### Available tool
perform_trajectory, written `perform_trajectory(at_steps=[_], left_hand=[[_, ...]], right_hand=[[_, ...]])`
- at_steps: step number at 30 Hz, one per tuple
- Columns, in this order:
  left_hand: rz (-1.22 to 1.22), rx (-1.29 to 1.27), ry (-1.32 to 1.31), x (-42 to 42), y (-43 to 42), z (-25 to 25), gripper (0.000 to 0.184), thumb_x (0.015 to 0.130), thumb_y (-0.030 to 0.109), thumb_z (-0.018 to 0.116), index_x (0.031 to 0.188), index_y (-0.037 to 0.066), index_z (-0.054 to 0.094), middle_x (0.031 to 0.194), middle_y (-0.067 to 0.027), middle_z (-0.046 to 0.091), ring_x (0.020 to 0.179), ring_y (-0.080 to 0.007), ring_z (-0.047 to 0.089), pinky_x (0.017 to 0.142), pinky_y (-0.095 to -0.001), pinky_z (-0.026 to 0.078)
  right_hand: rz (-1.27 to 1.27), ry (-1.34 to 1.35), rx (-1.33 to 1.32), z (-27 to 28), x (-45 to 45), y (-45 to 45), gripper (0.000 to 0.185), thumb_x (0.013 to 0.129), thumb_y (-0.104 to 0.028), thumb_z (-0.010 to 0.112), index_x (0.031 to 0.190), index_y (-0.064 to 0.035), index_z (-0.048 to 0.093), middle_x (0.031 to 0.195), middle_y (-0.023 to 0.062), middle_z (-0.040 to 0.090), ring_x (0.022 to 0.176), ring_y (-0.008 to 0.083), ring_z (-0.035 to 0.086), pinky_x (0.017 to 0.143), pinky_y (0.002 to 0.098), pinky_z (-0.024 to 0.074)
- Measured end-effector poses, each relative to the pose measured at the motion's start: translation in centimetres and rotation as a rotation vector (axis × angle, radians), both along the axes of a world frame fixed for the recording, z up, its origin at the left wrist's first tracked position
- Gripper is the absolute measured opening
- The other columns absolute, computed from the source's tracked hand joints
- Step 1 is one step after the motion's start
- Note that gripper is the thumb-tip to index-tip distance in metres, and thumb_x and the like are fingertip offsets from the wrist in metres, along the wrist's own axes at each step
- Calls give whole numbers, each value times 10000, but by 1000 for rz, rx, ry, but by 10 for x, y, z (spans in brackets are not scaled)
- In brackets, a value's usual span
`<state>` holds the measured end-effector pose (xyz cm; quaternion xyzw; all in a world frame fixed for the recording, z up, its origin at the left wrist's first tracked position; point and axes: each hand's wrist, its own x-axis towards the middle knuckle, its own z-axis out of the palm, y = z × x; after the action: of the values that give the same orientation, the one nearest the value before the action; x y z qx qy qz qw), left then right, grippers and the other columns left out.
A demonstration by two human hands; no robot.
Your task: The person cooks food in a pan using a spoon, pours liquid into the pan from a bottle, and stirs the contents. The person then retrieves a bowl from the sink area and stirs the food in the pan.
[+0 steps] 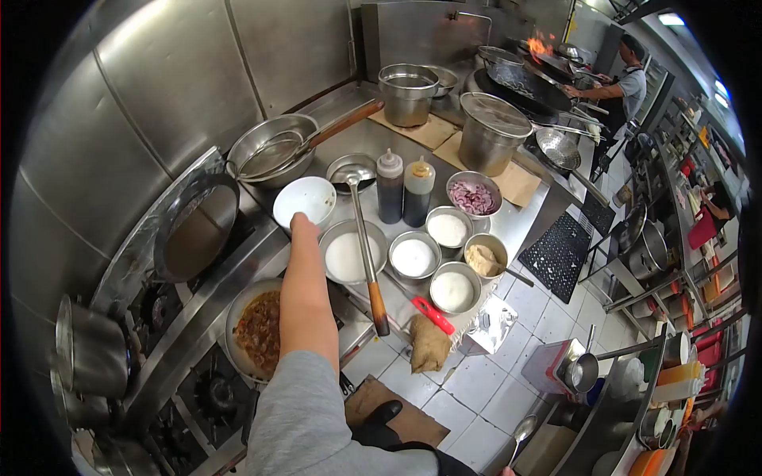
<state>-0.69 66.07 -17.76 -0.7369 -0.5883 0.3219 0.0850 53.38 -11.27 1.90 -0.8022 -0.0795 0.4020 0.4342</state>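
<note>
My left hand [302, 223] reaches forward over the counter, its fingers closed on the near rim of a white bowl [305, 197]. A few small bits cling inside that bowl. Close beside it stand a metal bowl of white powder [353, 252] and a ladle [361, 230] with a wooden handle. At the bottom edge my right hand [507, 472] shows only in part, gripping a metal spoon [522, 432] that points up. Below my left arm, a pan of brown stewed food [260, 329] sits on the stove, partly hidden by the arm.
Two squeeze bottles [403, 190] stand mid-counter, near several bowls of white powders and a bowl of chopped red onion [474, 195]. A red-handled tool [432, 316] lies at the counter edge. A strainer [278, 156] rests left. Another person [623, 83] works by a flaming wok.
</note>
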Motion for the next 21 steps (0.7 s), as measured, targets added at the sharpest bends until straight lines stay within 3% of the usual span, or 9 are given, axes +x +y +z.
perform_trajectory(at_steps=[3, 5, 10, 12, 14, 15, 16, 19, 21], left_hand=[[702, 317, -911, 70, -113, 146, 492, 679, 331, 688, 1012, -20, 598, 1028, -225, 618, 956, -364, 603, 804, -429, 489], [747, 368, -967, 75, -119, 149, 576, 612, 387, 743, 981, -32, 600, 971, -233, 629, 931, -372, 609, 806, -420, 489], [700, 442, -1023, 63, -109, 131, 704, 565, 453, 766, 983, -85, 592, 946, -266, 626, 899, -397, 609, 772, -448, 489], [572, 502, -1283, 64, -112, 134, 668, 589, 426, 747, 964, -108, 603, 966, -281, 622, 895, -390, 615, 760, -443, 491], [621, 391, -1022, 79, -126, 176, 719, 637, 524, 695, 934, -124, 602, 945, -294, 617, 940, -374, 605, 819, -437, 470], [548, 345, -1208, 71, -129, 177, 761, 654, 610, 651, 864, -120, 615, 901, -285, 628, 908, -389, 606, 796, -448, 466], [591, 514, -1002, 36, -86, 127, 778, 665, 635, 636, 854, -120, 622, 866, -270, 639, 837, -375, 626, 748, -436, 482], [651, 346, -1168, 81, -147, 223, 793, 698, 597, 649, 996, -135, 597, 980, -273, 626, 887, -293, 645, 797, -338, 494], [338, 323, -1748, 64, -140, 198, 701, 749, 567, 624, 911, -116, 637, 899, -210, 664, 853, -284, 651, 812, -309, 491]], right_hand=[[45, -2, -18, 23, -10, 25, 352, 903, -365, 543, 866, -18, 584, 631, -6, 465, 554, 100, 385, 488, 251, 304], [80, -31, -39, 27, -13, 30, 347, 915, -348, 525, 833, -14, 575, 630, -7, 465, 562, 99, 390, 483, 255, 303], [304, -249, -133, -10, -5, 3, 324, 934, -314, 486, 832, -15, 558, 681, 14, 487, 586, 106, 412, 503, 266, 340], [58, 3, 9, -11, -13, 7, 329, 917, -265, 516, 682, -36, 529, 529, -33, 437, 487, 54, 397, 432, 239, 320], [106, -109, -42, -19, -15, -4, 363, 906, -326, 514, 726, -17, 575, 563, 8, 504, 536, 86, 472, 496, 261, 391], [91, -110, -34, -13, -18, -6, 367, 906, -331, 512, 731, -15, 579, 570, 12, 512, 545, 90, 476, 507, 267, 396], [85, -111, -27, -5, -21, -6, 370, 905, -336, 510, 737, -14, 583, 577, 16, 519, 555, 94, 480, 518, 272, 402], [65, -156, -2, 1, -27, -23, 381, 906, -349, 500, 756, -12, 595, 600, 35, 544, 579, 113, 498, 548, 289, 417], [38, -190, 24, -2, -30, -44, 384, 907, -355, 494, 768, -14, 603, 615, 48, 559, 592, 125, 510, 563, 296, 425]])
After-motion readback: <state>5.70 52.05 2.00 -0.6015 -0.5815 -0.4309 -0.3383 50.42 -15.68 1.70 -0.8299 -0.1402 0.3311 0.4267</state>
